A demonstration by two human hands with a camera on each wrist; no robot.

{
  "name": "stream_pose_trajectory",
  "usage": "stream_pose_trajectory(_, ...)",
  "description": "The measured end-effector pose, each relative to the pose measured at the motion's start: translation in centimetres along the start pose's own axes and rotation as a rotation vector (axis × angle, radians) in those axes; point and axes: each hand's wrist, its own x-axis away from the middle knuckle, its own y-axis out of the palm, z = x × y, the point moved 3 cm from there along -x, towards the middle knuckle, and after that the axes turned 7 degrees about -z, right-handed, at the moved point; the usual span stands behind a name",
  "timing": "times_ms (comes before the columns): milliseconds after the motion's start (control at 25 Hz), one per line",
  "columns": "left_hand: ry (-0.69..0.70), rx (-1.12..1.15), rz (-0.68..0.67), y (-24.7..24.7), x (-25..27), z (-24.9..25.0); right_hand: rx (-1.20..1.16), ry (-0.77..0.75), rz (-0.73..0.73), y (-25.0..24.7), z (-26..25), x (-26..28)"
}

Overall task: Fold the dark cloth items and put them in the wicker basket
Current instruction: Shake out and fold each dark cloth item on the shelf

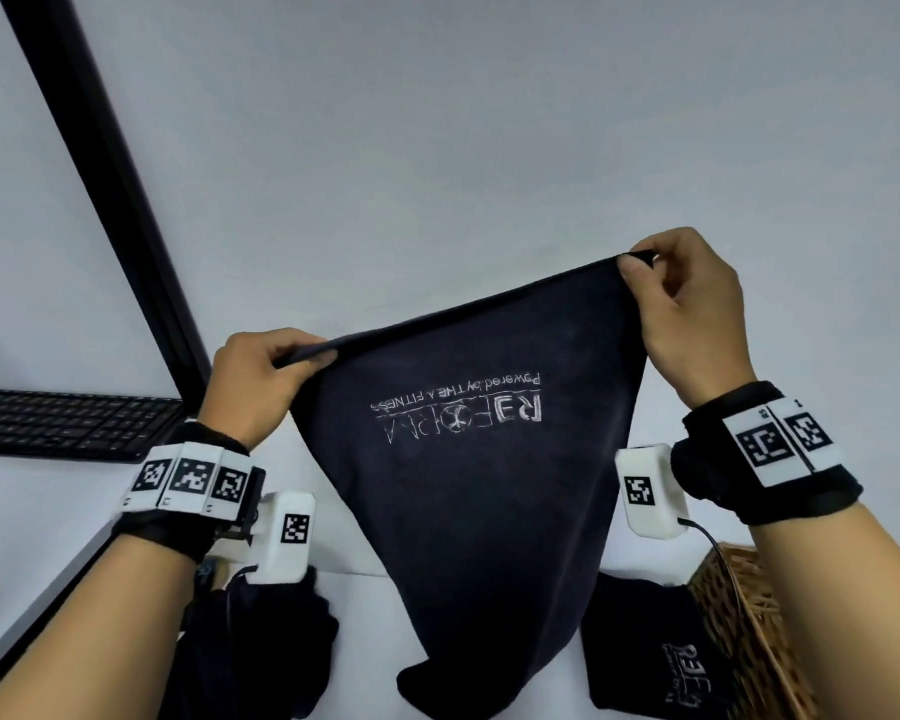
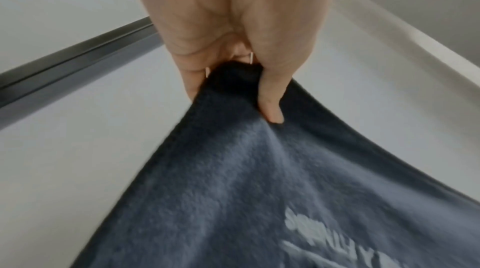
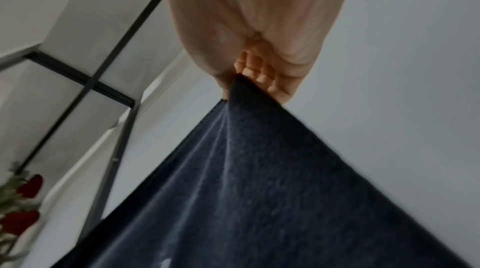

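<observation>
A dark navy cloth [image 1: 468,491] with a white printed logo hangs in the air between both hands, its top edge stretched taut and its lower part drooping to the table. My left hand [image 1: 302,353] pinches the cloth's left top corner [image 2: 233,75]. My right hand [image 1: 637,259] pinches the right top corner [image 3: 241,91], held higher than the left. The wicker basket [image 1: 749,631] stands at the lower right. Another dark cloth [image 1: 650,652] with a logo lies beside the basket, and a further dark cloth [image 1: 261,646] lies under my left wrist.
A black keyboard [image 1: 63,423] lies on the white table [image 1: 365,589] at the left. A black frame bar [image 1: 100,174] runs diagonally up the wall behind it. Red flowers [image 3: 23,206] show at the right wrist view's lower left.
</observation>
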Motion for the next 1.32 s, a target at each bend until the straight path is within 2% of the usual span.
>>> stream_pose_trajectory(160,0.024,-0.147,0.010,-0.9,-3.6,0.9,0.081,0.014,-0.016,-0.6,1.8,-2.0)
stream_pose_trajectory(240,0.082,-0.283,0.014,-1.1,-6.4,2.6,0.031,0.055,-0.002,-0.5,2.3,-4.0)
stream_pose_trajectory(320,0.097,-0.303,0.078,-1.9,-9.1,5.2,-0.061,0.068,0.050,-1.0,1.8,-6.5)
stream_pose_trajectory(440,0.066,0.054,0.204,-4.7,-10.7,9.1,-0.256,0.050,0.098,-2.6,-0.7,-9.2)
stream_pose_trajectory(560,0.087,0.411,0.208,-7.0,-9.0,11.5,-0.503,0.017,0.102,-4.4,-3.6,-9.1)
stream_pose_trajectory(720,0.159,0.612,0.215,-8.7,-3.9,12.9,-0.600,-0.043,0.055,-6.4,-6.9,-5.4)
stream_pose_trajectory(960,0.195,0.657,0.153,-10.3,3.7,10.1,-0.649,-0.020,0.009,-7.9,-9.8,3.7)
stream_pose_trajectory(1120,0.142,0.670,0.041,-10.7,10.2,6.2,-0.618,0.070,-0.028,-7.4,-10.0,11.2)
stream_pose_trajectory(1320,-0.049,0.811,-0.153,-8.0,17.1,1.8,-0.602,0.242,-0.042,-6.2,-7.5,19.4)
